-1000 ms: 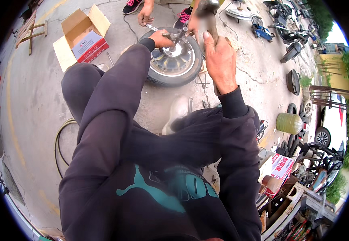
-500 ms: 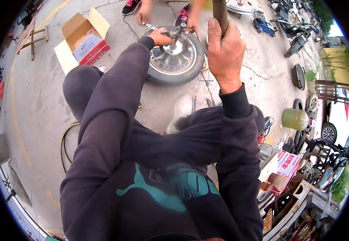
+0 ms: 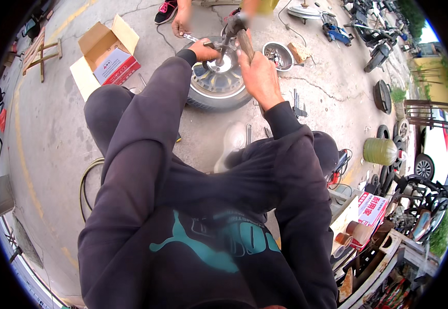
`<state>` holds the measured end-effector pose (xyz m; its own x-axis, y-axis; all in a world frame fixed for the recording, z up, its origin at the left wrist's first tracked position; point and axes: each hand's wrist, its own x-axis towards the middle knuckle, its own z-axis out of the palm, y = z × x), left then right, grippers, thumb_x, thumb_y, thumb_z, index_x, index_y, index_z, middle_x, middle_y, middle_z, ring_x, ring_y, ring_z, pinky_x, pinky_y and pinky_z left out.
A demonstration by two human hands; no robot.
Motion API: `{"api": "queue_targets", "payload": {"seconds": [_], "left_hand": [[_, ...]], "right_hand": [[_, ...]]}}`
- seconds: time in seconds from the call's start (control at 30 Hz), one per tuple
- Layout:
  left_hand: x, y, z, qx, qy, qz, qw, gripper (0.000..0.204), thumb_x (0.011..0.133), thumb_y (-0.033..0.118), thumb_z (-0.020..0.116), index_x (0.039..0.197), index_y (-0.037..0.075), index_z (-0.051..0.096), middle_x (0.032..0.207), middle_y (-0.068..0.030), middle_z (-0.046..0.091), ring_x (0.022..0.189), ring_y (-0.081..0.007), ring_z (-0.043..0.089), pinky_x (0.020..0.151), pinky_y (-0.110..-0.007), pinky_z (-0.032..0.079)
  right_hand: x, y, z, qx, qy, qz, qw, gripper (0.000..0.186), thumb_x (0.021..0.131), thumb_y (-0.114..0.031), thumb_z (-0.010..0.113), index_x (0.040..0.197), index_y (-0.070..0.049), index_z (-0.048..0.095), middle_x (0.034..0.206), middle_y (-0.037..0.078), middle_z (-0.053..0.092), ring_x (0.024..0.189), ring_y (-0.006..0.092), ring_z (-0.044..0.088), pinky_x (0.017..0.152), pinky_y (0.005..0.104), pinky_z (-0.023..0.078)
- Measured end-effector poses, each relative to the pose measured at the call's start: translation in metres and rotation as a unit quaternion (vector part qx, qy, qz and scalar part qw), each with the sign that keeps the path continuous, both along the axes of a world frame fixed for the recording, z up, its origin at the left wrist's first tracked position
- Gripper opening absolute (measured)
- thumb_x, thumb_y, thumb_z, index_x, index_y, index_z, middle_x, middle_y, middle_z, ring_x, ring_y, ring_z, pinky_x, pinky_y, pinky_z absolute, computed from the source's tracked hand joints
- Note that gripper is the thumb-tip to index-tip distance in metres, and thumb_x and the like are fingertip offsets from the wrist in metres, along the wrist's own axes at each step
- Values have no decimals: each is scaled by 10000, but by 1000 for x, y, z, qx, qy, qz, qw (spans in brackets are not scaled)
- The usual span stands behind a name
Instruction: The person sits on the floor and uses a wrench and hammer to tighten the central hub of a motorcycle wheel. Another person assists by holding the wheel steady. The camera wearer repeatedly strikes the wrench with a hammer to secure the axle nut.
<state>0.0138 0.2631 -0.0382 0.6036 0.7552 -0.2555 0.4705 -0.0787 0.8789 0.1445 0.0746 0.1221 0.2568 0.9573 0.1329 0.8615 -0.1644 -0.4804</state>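
Observation:
My right hand (image 3: 261, 76) is wrapped round the wooden handle of a hammer (image 3: 245, 43). The steel hammer head is over the wheel's hub, close to the top of an upright metal rod (image 3: 225, 45); whether they touch, I cannot tell. Closed beside that rod, my left hand (image 3: 205, 50) grips a dark metal tool (image 3: 211, 45), its exact kind partly hidden by my fingers. Under both hands a spoked wheel with a black tyre (image 3: 211, 102) lies flat on the ground. Across from me, another person's hand (image 3: 181, 23) holds a silver wrench-like tool (image 3: 190, 37) near the hub.
An open cardboard box (image 3: 121, 69) stands to the left. Beyond my right hand lie a metal bowl of small parts (image 3: 278, 55) and a T-shaped tool (image 3: 298, 105). A spanner (image 3: 248, 134) rests beside my shoe (image 3: 233, 144). A yellowish plastic jug (image 3: 380, 151) is farther right.
My right hand has swung the hammer down and left, bringing its head over the hub. The bowl behind it has come into view. My left hand has stayed nearly in place.

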Motion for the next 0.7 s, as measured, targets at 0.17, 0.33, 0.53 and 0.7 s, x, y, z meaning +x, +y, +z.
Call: {"api": "queue_targets", "payload": {"seconds": [0.17, 0.33, 0.53, 0.7], "left_hand": [[-6, -20, 3, 44, -30, 53, 997, 243, 731, 211, 768, 790, -12, 691, 705, -53, 677, 654, -150, 621, 631, -300, 516], [-6, -2, -1, 37, -19, -9, 999, 290, 715, 237, 777, 874, 4, 712, 759, -64, 696, 711, -149, 631, 700, -301, 529], [-13, 0, -11, 17, 36, 29, 999, 378, 727, 276, 762, 987, 9, 696, 900, -98, 709, 820, -173, 634, 784, -309, 522], [-8, 17, -9, 45, 49, -37, 997, 315, 737, 231, 759, 944, 4, 691, 831, -47, 699, 785, -154, 632, 729, -311, 522]], "right_hand": [[-6, -7, 62, 147, 93, -14, 985, 475, 1020, -398, 557, 889, 53, 626, 735, 252, 675, 723, 474, 665, 667, 524, 512], [-2, -9, 1, 149, 32, 10, 988, 469, 992, -387, 589, 1050, 75, 644, 797, 287, 690, 780, 480, 690, 717, 535, 538], [-11, 5, 66, 193, 77, 1, 978, 486, 1020, -408, 555, 870, 53, 588, 754, 292, 652, 777, 501, 650, 712, 538, 503], [-1, -5, -3, 102, 24, 30, 994, 494, 1002, -389, 575, 1117, 90, 612, 819, 309, 686, 784, 497, 683, 732, 522, 539]]}}
